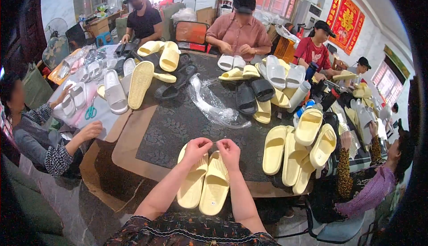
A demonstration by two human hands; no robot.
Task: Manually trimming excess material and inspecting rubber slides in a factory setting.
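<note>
A pair of pale yellow slide sandals (215,188) lies side by side at the table's near edge, toes pointing away from me. Over their ribbed straps, my left hand (198,150) is closed in a pinch. Just beside it my right hand (228,152) pinches too, with the fingertips of both hands close together. Something thin and tiny seems to be between them, too small to name. My hands partly hide the toe ends of the sandals.
Yellow slides (294,154) pile up to my right. Clear plastic bags (209,105) lie mid-table on the dark patterned cover (165,134). Black slides (246,98) and grey slides (115,92) lie farther off. Teal scissors (91,112) rest at left. Several co-workers sit around.
</note>
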